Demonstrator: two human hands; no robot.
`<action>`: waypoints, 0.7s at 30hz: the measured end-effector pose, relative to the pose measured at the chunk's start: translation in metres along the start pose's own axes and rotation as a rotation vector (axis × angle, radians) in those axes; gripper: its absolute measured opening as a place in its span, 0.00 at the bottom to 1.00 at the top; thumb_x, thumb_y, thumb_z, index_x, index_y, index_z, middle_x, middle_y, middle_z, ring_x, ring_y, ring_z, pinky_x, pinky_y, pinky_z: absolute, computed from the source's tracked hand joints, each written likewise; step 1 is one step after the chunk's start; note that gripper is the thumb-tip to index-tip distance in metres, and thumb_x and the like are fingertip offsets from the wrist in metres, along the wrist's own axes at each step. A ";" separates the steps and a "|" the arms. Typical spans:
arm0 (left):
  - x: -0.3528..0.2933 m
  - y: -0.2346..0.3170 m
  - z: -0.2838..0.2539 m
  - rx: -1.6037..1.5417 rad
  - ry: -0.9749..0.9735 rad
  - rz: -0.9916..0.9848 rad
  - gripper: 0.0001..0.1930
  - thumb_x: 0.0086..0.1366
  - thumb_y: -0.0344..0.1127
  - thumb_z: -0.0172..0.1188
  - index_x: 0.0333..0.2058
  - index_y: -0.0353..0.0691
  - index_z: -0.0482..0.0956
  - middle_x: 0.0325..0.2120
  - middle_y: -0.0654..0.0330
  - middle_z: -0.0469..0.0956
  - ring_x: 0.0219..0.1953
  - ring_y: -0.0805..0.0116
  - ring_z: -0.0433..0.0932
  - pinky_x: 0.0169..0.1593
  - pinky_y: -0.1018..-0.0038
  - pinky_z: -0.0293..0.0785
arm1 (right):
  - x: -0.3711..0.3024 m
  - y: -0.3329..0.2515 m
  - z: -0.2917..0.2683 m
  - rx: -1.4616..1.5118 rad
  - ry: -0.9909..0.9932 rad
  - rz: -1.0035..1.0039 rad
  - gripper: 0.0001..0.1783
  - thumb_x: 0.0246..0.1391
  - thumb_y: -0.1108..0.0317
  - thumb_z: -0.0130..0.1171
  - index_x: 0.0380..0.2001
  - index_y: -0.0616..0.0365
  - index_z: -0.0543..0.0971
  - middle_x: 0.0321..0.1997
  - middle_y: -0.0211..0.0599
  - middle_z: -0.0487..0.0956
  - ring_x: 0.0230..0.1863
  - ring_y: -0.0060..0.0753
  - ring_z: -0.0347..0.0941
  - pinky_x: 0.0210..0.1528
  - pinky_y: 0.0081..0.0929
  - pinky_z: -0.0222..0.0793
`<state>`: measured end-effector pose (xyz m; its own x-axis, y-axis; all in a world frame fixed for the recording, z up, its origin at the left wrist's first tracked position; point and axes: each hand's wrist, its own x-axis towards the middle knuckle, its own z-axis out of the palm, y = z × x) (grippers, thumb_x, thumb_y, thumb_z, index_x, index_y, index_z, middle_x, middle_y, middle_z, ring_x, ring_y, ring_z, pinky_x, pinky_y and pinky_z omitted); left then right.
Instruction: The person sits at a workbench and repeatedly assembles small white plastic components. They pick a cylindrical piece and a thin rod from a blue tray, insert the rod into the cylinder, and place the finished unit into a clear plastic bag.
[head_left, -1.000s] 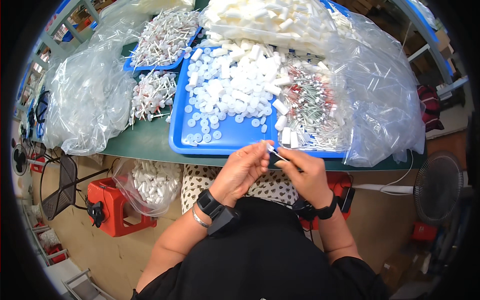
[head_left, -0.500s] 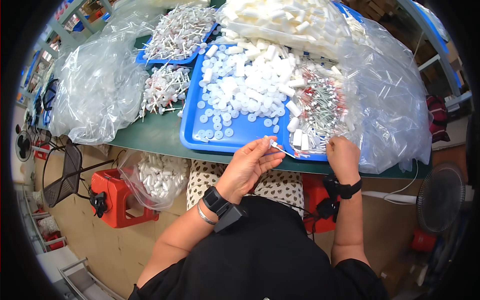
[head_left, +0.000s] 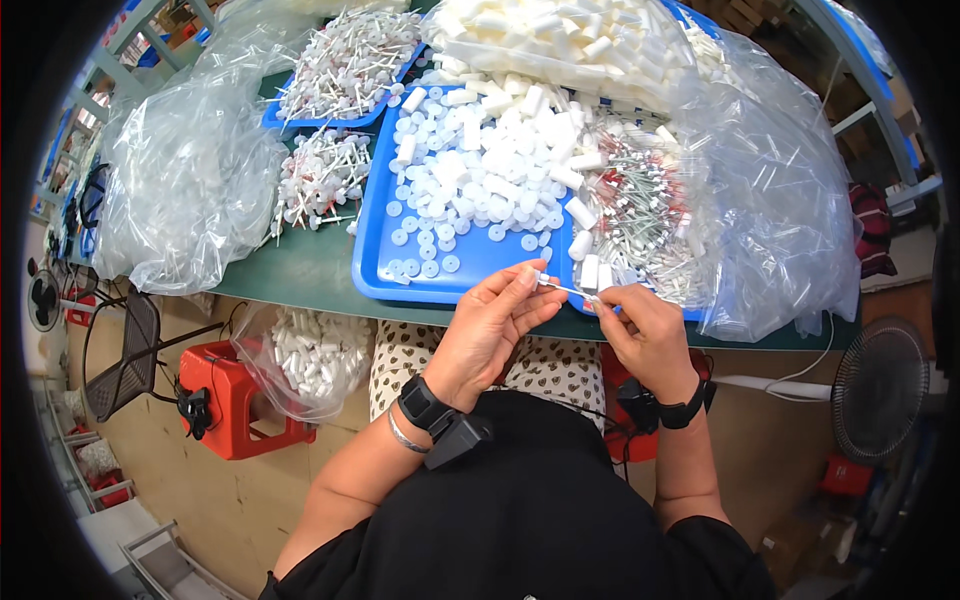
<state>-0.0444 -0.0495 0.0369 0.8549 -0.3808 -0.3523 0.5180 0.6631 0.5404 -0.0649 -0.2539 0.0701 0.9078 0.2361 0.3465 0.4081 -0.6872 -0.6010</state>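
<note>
In front of the blue tray (head_left: 430, 292), my left hand (head_left: 497, 325) pinches a thin white stick (head_left: 568, 290) by its thicker white end, thumb against fingers. My right hand (head_left: 648, 338) has its thumb and fingertips closed at the stick's other end; whether they hold a second small piece there is too small to tell. Just beyond my hands, the tray bears a heap of translucent round discs (head_left: 450, 263) and white foam-like cylinders (head_left: 579, 213). To their right lies a pile of thin metal pins (head_left: 635, 195) with red and white ends.
At the left lie stick-and-disc pieces (head_left: 322, 178), with more in a second blue tray (head_left: 262, 118). Clear plastic bags (head_left: 185, 190) flank the trays; one bag (head_left: 570, 45) full of cylinders sits behind. Below are a red stool (head_left: 225, 400), a bag of white pieces (head_left: 310, 355) and a fan (head_left: 880, 390).
My right hand has moved left from the pin pile to the free end of the stick. The left hand keeps its pinch nearly in place. The view has shifted slightly.
</note>
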 end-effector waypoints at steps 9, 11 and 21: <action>0.000 -0.003 -0.003 0.019 0.003 0.002 0.17 0.70 0.36 0.54 0.51 0.30 0.71 0.41 0.52 0.78 0.46 0.62 0.80 0.51 0.73 0.78 | 0.002 -0.002 0.005 -0.016 0.031 -0.066 0.07 0.47 0.78 0.65 0.31 0.61 0.78 0.28 0.37 0.76 0.20 0.35 0.73 0.23 0.28 0.68; 0.000 -0.002 -0.004 0.003 0.007 0.028 0.17 0.70 0.36 0.54 0.51 0.30 0.71 0.41 0.51 0.78 0.46 0.62 0.80 0.52 0.73 0.78 | 0.001 0.000 0.005 -0.027 0.040 -0.037 0.07 0.47 0.78 0.64 0.31 0.61 0.78 0.29 0.37 0.76 0.21 0.35 0.73 0.23 0.29 0.68; 0.000 -0.009 -0.006 0.038 -0.030 -0.057 0.18 0.69 0.37 0.55 0.53 0.32 0.71 0.43 0.54 0.78 0.47 0.67 0.79 0.51 0.75 0.77 | 0.003 -0.002 0.019 0.197 -0.013 0.018 0.04 0.55 0.75 0.60 0.33 0.62 0.77 0.25 0.34 0.76 0.18 0.26 0.72 0.21 0.24 0.67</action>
<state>-0.0492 -0.0521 0.0272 0.8243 -0.4368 -0.3603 0.5659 0.6152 0.5488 -0.0614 -0.2389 0.0590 0.9158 0.2346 0.3260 0.4016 -0.5442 -0.7366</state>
